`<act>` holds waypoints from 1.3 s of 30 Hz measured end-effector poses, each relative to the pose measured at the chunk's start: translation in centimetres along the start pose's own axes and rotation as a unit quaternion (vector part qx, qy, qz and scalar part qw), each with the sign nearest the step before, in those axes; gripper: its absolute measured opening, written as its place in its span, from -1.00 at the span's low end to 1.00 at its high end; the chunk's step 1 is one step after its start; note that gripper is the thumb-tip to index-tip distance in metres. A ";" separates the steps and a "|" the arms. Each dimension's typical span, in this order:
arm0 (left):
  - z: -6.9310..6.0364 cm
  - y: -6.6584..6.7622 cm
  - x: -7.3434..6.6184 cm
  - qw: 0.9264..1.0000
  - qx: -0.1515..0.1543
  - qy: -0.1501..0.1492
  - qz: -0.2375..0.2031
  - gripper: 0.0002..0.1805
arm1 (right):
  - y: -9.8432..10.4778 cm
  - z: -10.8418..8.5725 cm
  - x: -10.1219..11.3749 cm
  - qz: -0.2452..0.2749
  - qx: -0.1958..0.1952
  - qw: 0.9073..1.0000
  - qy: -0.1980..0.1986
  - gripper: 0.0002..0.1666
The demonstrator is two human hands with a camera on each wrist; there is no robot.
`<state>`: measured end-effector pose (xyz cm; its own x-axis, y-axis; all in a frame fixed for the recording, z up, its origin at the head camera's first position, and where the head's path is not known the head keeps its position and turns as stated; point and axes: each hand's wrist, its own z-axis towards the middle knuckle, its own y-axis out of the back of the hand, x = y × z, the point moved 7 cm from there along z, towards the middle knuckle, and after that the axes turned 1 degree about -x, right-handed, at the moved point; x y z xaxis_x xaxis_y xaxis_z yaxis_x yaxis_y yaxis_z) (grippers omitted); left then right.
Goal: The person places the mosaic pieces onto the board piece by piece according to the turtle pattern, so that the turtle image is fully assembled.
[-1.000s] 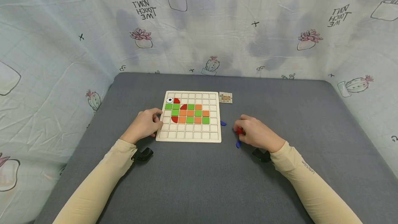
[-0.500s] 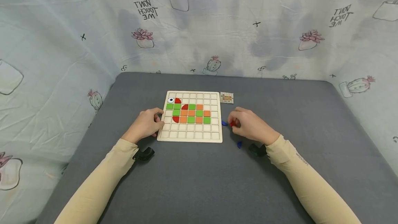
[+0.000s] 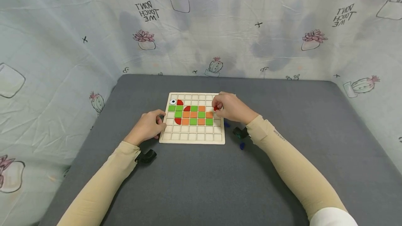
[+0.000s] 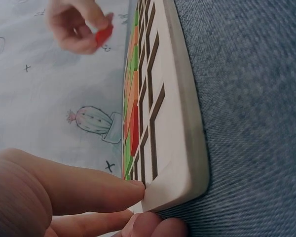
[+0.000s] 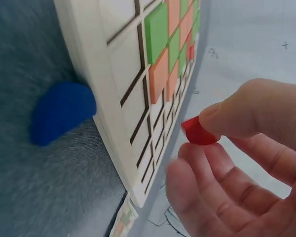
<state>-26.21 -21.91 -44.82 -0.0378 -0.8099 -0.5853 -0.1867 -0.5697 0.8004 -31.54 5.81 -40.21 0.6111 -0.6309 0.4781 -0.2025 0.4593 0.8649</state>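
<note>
A pale wooden grid board [image 3: 192,137] lies on the table with green, orange and red tiles and a white eye tile set in its squares. My left hand [image 3: 148,125] grips the board's left edge, thumb and fingers at its near corner in the left wrist view. Above the board's right side, my right hand [image 3: 233,108] pinches a red tile [image 5: 200,132] with one rounded side between thumb and fingertips. That tile is held apart from the board. A blue rounded tile [image 5: 64,112] lies against the board's right edge.
Nearer to me, another blue tile [image 3: 242,146] lies on the grey tabletop [image 3: 201,184]. A small picture card [image 5: 123,217] sits by the board's far right corner, mostly covered by my right hand in the head view. A printed cloth [image 3: 201,27] hangs behind.
My right hand has carried the red tile leftward and away from me, from the table right of the board to over the board's right columns. My left hand stays on the board.
</note>
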 end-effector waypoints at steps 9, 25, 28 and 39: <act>0.0 -0.1 -0.1 1.000 -0.005 -0.004 -0.003 -0.48 | -1.1 2.4 -0.3 0.026 0.034 0.999 -0.026 -0.85; 0.1 -0.1 -0.1 1.000 -0.001 -0.010 -0.004 -0.48 | -2.4 3.6 -0.8 0.007 0.079 0.996 -0.035 -0.81; 0.1 -0.1 -0.1 1.000 -0.001 -0.011 -0.004 -0.48 | -2.6 3.6 -0.9 0.003 0.085 0.996 -0.035 -0.77; 0.2 0.0 0.0 1.000 -0.002 -0.008 0.001 -0.47 | -2.8 3.8 -1.1 0.000 0.094 0.995 -0.042 -0.77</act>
<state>-26.39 -21.91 -44.85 -0.0530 -0.8084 -0.5863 -0.1835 -0.5692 0.8014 -34.52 2.88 -42.54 0.5464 -0.6851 0.4818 -0.3463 0.3389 0.8747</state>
